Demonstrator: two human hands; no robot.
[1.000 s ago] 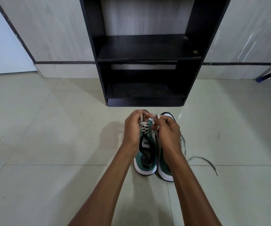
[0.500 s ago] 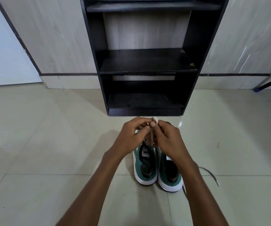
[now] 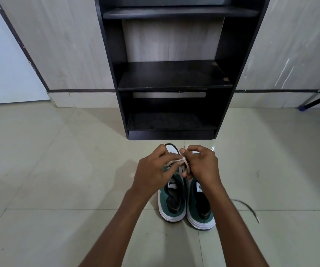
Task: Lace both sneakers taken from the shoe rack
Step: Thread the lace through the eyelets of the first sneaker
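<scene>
Sneakers (image 3: 186, 205) side by side under hands (image 3: 176, 166), lace (image 3: 182, 162) pinched.

Home interior, pale tiled floor (image 3: 49, 189), black shoe rack (image 3: 170, 74) against wood-grain wall (image 3: 68, 45)

The floor (image 3: 49, 170) is smooth, pale, glossy tile. On it, the sneakers (image 3: 186, 201) show matt green cloth uppers over smooth white rubber-like soles. Behind them, the shoe rack (image 3: 174, 74) is dark matt wood-look board, chipped at one shelf edge.
</scene>
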